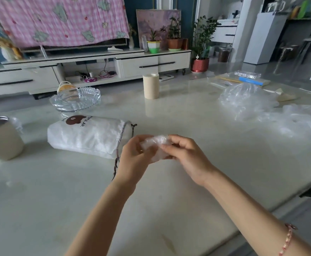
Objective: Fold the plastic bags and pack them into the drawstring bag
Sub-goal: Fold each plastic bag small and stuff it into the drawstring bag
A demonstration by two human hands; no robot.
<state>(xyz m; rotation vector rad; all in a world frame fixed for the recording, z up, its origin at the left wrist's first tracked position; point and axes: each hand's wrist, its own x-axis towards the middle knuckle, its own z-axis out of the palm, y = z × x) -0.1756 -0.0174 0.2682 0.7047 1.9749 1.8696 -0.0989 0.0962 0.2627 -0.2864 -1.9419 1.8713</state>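
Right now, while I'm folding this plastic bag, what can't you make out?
All in the head view:
Plastic bag: mostly covered by the left hand and right hand; its fold is unclear.
Drawstring bag: opaque cloth hides its contents.
Loose plastic bags: clear and overlapping; count unknowable.
Beige cup: cut off by the left edge.

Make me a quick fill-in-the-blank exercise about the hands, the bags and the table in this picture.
1. The folded plastic bag is pinched between the left hand and right hand, so ____ hands are occupied.
2. The drawstring bag lies on its side to the ____ of the hands.
3. The unfolded plastic bags are heaped at the far ____ side of the table.
4. The beige cylinder stands ____.
Missing words: both; left; right; upright.
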